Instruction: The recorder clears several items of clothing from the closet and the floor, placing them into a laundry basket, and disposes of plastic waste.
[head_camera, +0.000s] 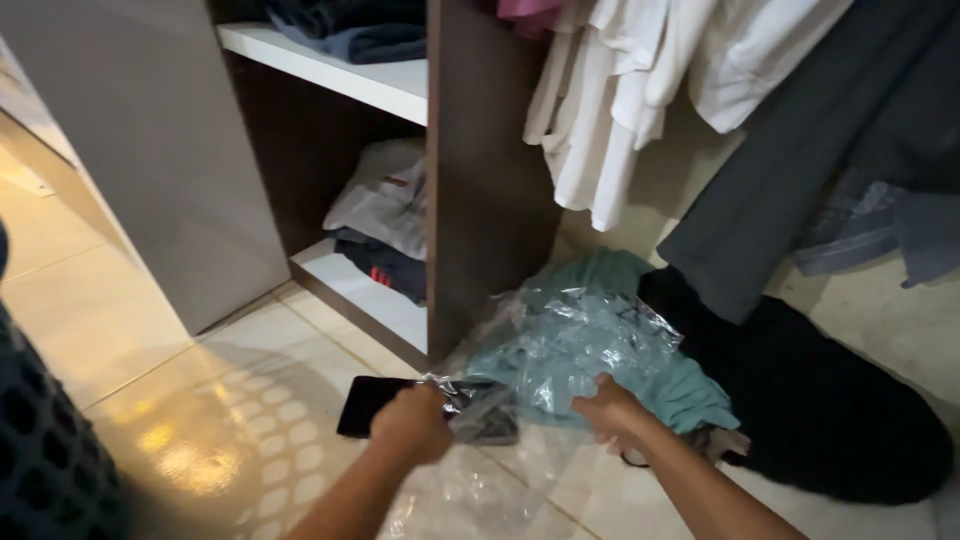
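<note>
**Both hands on a clear plastic bag at the foot of a wardrobe**

A brown wardrobe (480, 180) with white shelves stands on the pale tiled floor (200, 400); white garments (620, 100) and a grey one (800, 130) hang at its right. A black cloth heap (830, 400) lies along the floor's right edge, a teal garment (610, 340) beside it. Folded clothes (385, 215) sit on the lower shelf. The crinkled clear plastic bag (580, 330) lies over the teal garment, against the wardrobe's base. The left hand (412, 422) is closed around the bag's left edge, over a flat black device (365, 402) lying on the floor. The right hand (607, 412) pinches the bag's lower edge, fingers curled.
</note>
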